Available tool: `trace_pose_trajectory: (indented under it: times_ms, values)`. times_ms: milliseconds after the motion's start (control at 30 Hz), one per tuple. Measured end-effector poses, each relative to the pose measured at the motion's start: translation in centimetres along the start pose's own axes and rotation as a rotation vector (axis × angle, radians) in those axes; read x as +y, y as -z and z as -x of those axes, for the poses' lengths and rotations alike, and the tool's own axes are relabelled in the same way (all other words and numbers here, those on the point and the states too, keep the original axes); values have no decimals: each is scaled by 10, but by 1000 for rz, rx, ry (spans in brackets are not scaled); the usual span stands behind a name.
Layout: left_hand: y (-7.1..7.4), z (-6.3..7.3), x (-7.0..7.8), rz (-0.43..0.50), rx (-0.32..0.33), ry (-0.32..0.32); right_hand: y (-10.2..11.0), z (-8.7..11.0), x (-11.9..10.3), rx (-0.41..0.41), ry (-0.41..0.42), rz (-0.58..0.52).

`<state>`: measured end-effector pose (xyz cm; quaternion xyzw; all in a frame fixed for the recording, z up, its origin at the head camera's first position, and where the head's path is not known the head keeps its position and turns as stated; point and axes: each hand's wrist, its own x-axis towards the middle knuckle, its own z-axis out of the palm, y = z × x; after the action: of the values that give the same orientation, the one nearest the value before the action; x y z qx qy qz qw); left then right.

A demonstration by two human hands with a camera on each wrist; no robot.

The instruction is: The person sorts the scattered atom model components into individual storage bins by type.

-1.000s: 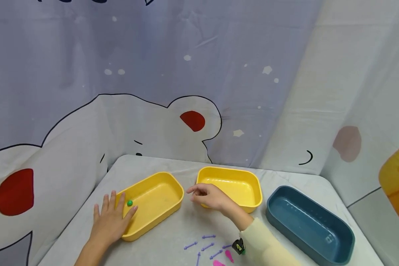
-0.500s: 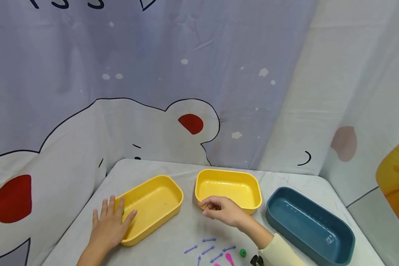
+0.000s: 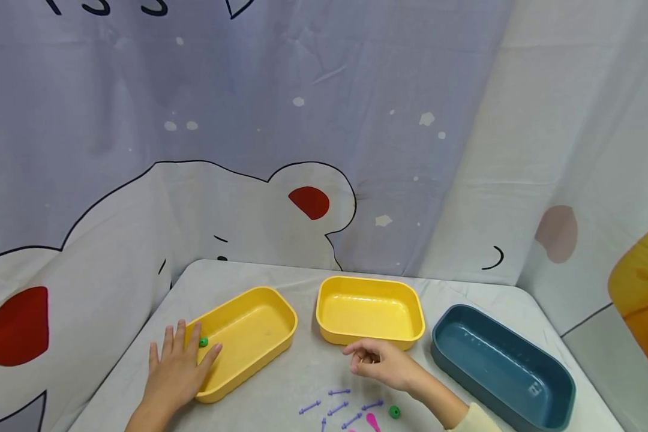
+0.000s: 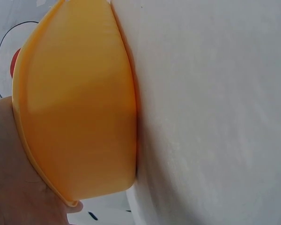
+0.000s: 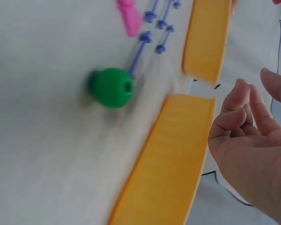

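Observation:
My left hand rests over the near left end of the left yellow tray, fingers fairly straight and spread. Its thumb reaches inside the rim. Just beside the index finger, a green bead lies in that tray. My right hand, fingers loosely curled with nothing in them, hovers in front of the smaller yellow tray. Below it on the table sits another green bead, whose hole shows in the right wrist view. Several small purple rods with knobbed ends and a pink piece are scattered there.
A dark blue tray stands at the right, near my right forearm. White cloth covers the table, and a printed curtain hangs behind its far edge.
My right hand has drawn back and to the right from between the yellow trays. The bead in the left tray has shifted slightly by the index finger. A black piece has left the view.

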<state>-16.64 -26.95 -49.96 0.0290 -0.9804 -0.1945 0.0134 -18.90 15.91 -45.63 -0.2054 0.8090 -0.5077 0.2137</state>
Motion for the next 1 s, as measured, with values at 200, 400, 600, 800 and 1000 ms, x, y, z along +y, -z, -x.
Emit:
trace_pose_trajectory:
  times_ms: [200, 400, 600, 800, 1000]
  values:
    - [1, 1, 1, -2, -11, 8, 3, 15, 17, -18, -15, -24]
    - [2, 2, 1, -9, -6, 4, 7, 27, 33, -36, 10, -50]
    - [2, 1, 2, -13, -18, 4, 16, 38, 44, -10, 18, -17]
    - [1, 1, 2, -10, -21, 7, 26, 47, 53, -36, 29, -19]
    - [2, 2, 2, -12, -13, 2, 30, 51, 59, -71, -39, -48]
